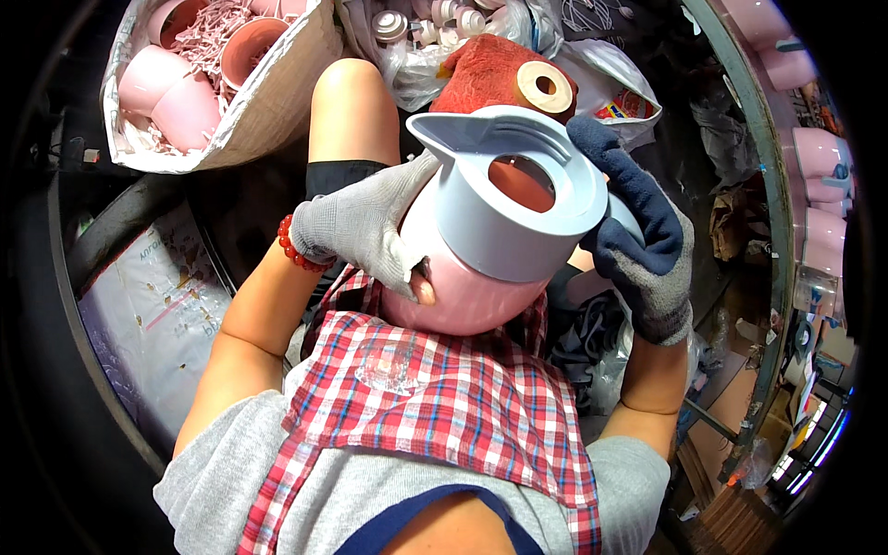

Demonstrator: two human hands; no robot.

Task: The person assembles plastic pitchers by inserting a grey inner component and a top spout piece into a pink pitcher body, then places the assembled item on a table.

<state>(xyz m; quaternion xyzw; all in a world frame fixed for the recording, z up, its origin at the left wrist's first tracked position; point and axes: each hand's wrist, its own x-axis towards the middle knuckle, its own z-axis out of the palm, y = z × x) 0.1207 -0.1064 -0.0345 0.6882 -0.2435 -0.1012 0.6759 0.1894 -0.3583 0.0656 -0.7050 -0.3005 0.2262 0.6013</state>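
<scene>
A pink thermos jug (462, 301) with a light blue collar (490, 231) and pouring spout rests in my lap, tilted toward me. Through the round opening in its top a reddish inside shows. My left hand (370, 217), in a grey glove with a bare thumb tip, is closed against the jug's left side below the spout. On the right, my right hand (643, 231), in a grey and navy glove, wraps round the light blue handle (624, 217). Just beyond the jug lies a red cloth (481, 69) with a cream ring-shaped disc (546, 88) on it.
A white woven sack (268, 120) at the far left holds several pink jug bodies (185, 106) and shredded paper. Plastic bags with white parts (435, 23) lie at the back. A metal frame post (782, 185) stands at the right, with more pink jugs (819, 153) beyond it.
</scene>
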